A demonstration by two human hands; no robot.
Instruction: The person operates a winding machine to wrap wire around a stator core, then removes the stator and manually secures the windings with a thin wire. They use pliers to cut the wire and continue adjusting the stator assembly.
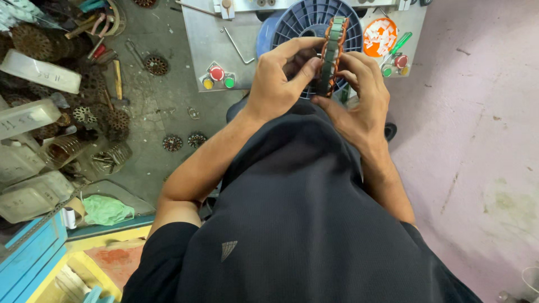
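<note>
Both my hands hold a round motor stator [332, 51] edge-on in front of me; it has a grey-green steel core and copper-orange windings. My left hand [279, 78] grips its left side with the thumb pressed on the rim. My right hand [359, 95] cups the right side and the bottom edge. Behind the stator sits a blue ribbed plastic spool [306, 21] on a grey metal machine panel [205, 39].
The panel carries red, yellow and green push buttons [218, 77] on the left and more buttons [394, 64] on the right, plus an orange dish of small white pieces [379, 36]. Rusty stator cores [115, 120], tools and white plastic boxes [33, 196] litter the floor at left.
</note>
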